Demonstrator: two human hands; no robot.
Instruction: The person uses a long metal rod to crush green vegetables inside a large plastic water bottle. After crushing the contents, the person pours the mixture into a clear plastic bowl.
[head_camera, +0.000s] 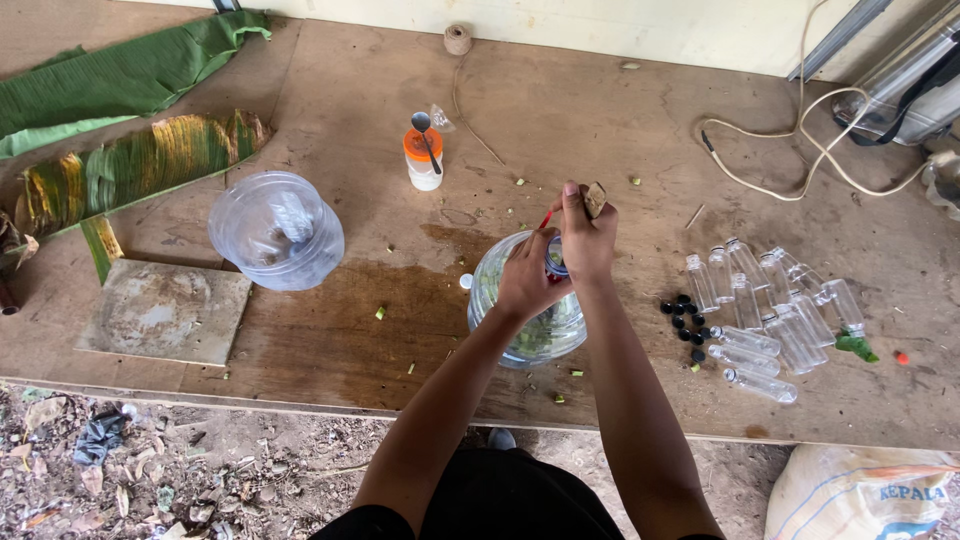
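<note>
A clear plastic jug with green leaves inside stands on the wooden table. My left hand grips the jug's neck and also holds a thin red-tipped stick. Over the jug's mouth, my right hand is closed around a small brownish lump. Both hands touch at the jug's opening, which they mostly hide.
Several small clear bottles lie to the right, with black caps beside them. A second clear jug stands to the left. An orange-lidded jar with a spoon, banana leaves, a flat board, a cable and a twine spool are around.
</note>
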